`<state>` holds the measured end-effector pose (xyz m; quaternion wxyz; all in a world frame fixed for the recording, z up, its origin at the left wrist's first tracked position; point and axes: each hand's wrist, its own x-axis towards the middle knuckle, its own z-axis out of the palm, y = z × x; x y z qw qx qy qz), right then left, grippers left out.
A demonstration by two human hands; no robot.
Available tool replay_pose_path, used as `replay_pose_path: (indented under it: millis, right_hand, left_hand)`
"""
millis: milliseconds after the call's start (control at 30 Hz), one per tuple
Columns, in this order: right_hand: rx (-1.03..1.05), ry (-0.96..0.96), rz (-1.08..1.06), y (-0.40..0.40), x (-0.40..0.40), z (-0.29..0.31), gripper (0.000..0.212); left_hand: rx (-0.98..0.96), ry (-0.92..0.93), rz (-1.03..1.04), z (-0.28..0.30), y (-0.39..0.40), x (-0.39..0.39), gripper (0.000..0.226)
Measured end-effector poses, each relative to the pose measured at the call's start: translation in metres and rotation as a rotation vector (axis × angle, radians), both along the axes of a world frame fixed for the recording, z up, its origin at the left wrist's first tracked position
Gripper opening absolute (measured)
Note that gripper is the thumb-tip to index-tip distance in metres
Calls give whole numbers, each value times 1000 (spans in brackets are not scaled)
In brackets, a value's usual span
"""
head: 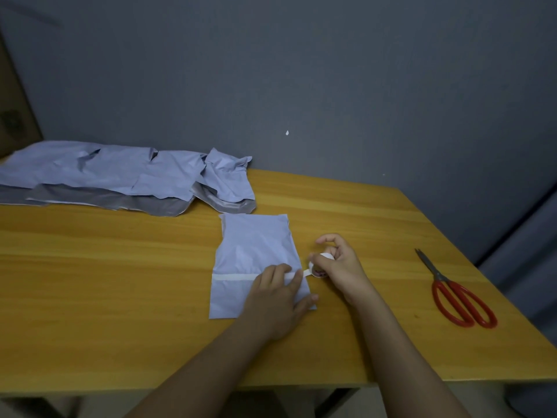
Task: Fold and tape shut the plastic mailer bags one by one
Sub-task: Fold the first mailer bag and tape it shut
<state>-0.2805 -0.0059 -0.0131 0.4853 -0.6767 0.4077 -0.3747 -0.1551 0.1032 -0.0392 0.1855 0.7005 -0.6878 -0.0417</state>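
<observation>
Folded mailer bag point(254, 254) lies flat on the wooden desk point(120, 267), centre of frame, slightly right. Its lower flap is turned up, and a strip of white tape point(233, 277) runs across the fold line from the bag's left edge towards its right edge.

Left hand point(275, 300) sits on the lower right part of the bag, fingers straight and spread, pressing the tape strip and the flap down. Grip is flat, not curled round anything.

Right hand point(339, 263) is just off the bag's right edge, touching the desk area there. Its grip is curled round a small white tape roll point(320, 267), thumb and fingers pinching it. The tape runs from the roll straight to the strip under the left fingers, so roll and bag are joined by the tape.

Pile of loose mailer bags point(120, 176), pale lilac outside and grey inside, lies crumpled in the upper left of the frame along the desk's back edge, well apart from the hands. The nearest one almost reaches the top edge of the folded bag.

Red-handled scissors point(452, 292) lie on the desk at the right of the frame, blades closed and pointing away from the person, well apart from the right hand.

Grey wall point(331, 70) behind the desk.
</observation>
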Motion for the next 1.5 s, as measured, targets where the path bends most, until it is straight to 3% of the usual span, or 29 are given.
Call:
replay_pose_path:
  millis: [167,367,500,700,900,1033,1167,1300,1500]
  right_hand:
    - [-18,12,1,-1,-7,-1,21]
    - [-58,79,54,4,-19,-3,17]
    - [-104,56,7,7,-17,-6,11]
    - [-127,46,-7,8,-18,-7,8]
    - [-163,88,-15,10,-24,-6,25]
    - [-247,118,-141,6,-39,-9,20]
    - [-369,305,-317,4,-71,-1,18]
    - [-404,564,-511,4,-119,6,17]
    - [-194,904,-715,-2,-182,8,37]
  left_hand:
    - [34,-16,10,-1,2,0,113]
    - [204,129,-7,11,-3,-1,52]
    - [241,-40,-45,16,-4,4,51]
    - [217,-113,-48,20,0,0,55]
    - [282,-28,-13,30,-7,-5,59]
    - [128,-71,57,39,-15,-13,52]
    - [-76,6,58,43,-26,-32,51]
    - [-141,42,-48,46,-41,-56,45]
    - [-156,-20,-137,50,-60,-93,43]
